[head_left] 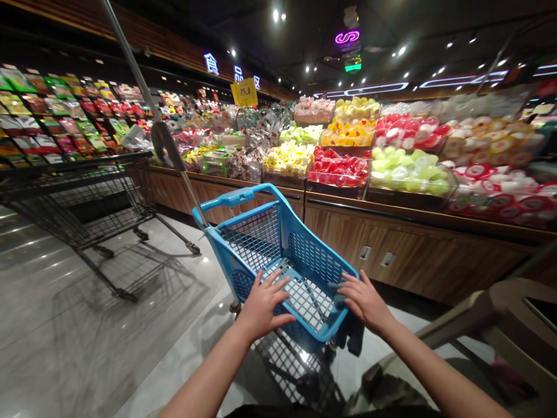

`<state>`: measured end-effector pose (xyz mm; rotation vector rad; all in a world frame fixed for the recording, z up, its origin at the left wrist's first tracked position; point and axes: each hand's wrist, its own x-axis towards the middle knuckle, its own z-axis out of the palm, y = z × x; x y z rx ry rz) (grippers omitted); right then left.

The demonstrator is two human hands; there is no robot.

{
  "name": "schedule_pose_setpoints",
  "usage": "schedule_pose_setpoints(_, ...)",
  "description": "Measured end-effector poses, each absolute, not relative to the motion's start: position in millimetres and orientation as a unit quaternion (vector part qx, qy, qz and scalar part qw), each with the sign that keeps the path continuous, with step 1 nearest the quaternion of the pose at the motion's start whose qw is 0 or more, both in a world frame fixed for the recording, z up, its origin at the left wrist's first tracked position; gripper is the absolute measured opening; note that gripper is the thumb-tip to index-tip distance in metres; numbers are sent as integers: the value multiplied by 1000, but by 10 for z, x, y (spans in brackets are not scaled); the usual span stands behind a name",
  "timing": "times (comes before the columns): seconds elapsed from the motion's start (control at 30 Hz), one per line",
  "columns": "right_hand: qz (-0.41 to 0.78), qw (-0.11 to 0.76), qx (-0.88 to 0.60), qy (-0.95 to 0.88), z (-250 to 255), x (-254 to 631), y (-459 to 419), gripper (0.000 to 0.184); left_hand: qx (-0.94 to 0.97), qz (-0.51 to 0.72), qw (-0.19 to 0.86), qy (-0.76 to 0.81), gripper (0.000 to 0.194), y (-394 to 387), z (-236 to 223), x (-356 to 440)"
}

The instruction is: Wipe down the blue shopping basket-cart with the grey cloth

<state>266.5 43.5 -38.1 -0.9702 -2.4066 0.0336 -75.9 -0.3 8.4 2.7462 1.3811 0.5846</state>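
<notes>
A blue plastic shopping basket (pixel 300 255) on wheels stands tilted in front of me on the shop floor, with nothing visible inside it. My left hand (pixel 262 306) rests flat on its near left rim, fingers spread over the mesh. On the near right corner lies my right hand (pixel 364 301), its fingers curled over the rim. The basket's blue handle (pixel 237 197) points away from me, to the far left.
A dark metal shopping trolley (pixel 82 197) stands at left on the glossy tile floor. A long wooden counter (pixel 418 244) with bins of coloured wrapped sweets runs behind the basket. Packet shelves (pixel 52 116) line the left wall. A wooden frame (pixel 513 325) is at lower right.
</notes>
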Motion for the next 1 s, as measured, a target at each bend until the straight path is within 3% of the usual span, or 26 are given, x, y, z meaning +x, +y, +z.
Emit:
schedule_pose_setpoints(0.27, 52, 357, -394, -845, -459, 2497, 315, 30, 849, 202, 22, 488, 49, -53, 70, -583)
schedule_pose_setpoints(0.5, 34, 280, -350, -893, -462, 2129, -217, 32, 803, 201, -38, 559, 40, -81, 99, -562)
schedule_pose_setpoints(0.7, 12, 241, -285, -928, -439, 2453, 94, 30, 815, 169, -27, 553, 42, -81, 124, -584)
schedule_pose_setpoints(1.0, 10, 362, -391, -846, -534, 2756, 466, 27, 814, 165, -49, 555, 34, -49, 128, -431)
